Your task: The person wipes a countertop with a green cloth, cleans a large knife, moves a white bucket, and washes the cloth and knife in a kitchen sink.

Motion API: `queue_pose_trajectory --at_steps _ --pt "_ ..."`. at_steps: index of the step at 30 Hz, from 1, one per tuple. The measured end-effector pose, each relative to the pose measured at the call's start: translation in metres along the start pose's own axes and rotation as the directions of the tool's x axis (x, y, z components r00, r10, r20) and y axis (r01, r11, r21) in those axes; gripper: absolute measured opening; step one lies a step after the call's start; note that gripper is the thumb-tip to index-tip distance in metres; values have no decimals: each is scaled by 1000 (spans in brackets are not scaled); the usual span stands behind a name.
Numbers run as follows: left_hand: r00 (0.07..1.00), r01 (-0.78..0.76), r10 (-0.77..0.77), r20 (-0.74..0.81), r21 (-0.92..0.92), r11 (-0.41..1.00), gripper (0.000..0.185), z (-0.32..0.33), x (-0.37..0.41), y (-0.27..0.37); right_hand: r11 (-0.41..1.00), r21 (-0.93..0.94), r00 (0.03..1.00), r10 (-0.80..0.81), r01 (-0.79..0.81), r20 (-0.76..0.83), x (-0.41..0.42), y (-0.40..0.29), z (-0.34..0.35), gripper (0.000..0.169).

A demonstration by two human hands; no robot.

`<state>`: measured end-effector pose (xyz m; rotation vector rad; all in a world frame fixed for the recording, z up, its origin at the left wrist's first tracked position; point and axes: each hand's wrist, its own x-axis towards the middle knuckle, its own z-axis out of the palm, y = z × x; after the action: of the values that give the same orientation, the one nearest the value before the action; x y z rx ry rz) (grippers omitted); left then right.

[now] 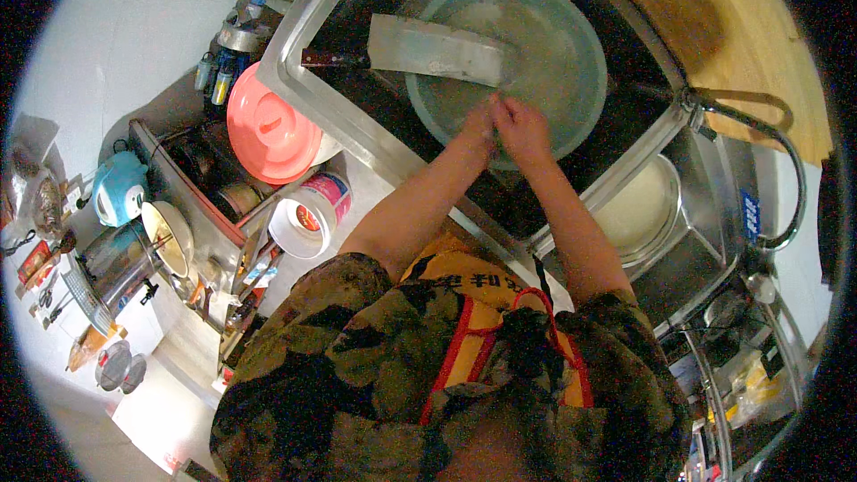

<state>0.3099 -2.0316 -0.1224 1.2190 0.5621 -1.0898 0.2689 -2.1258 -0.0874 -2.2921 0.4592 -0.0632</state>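
Observation:
My left hand (481, 126) and my right hand (522, 130) are close together over the near edge of a pale green plastic basin (598, 90). Their fingers are curled in and touch each other; whether anything small is between them cannot be seen. Cloudy water (559, 57) fills much of the basin. A cleaver (428, 50) lies across the left rim, its dark riveted handle pointing left and its broad, wet-looking blade reaching over the water. The blade's right end is just beyond my fingertips. The basin sits inside a steel-edged sink (361, 117).
Right of my forearm, a pale round bowl (643, 214) sits in another steel compartment near a curved faucet (800, 181). A pink lid (274, 124) and a white plastic bucket (301, 227) stand left. A wooden board (750, 33) is at upper right.

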Motion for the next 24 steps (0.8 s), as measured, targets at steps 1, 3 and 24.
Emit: queue_pose_trajectory --at_steps 1,3,24 --pt "1000 22 -22 -16 -12 1000 35 4 -1 1 1000 -21 999 -10 9 -47 6 25 16 29" --pt "1000 7 -3 -22 181 983 30 8 -4 4 997 -52 994 46 -52 -98 26 84 41 31" --pt "995 95 -90 43 -675 732 41 10 46 -56 983 -38 982 174 -177 -74 9 -2 7 22"
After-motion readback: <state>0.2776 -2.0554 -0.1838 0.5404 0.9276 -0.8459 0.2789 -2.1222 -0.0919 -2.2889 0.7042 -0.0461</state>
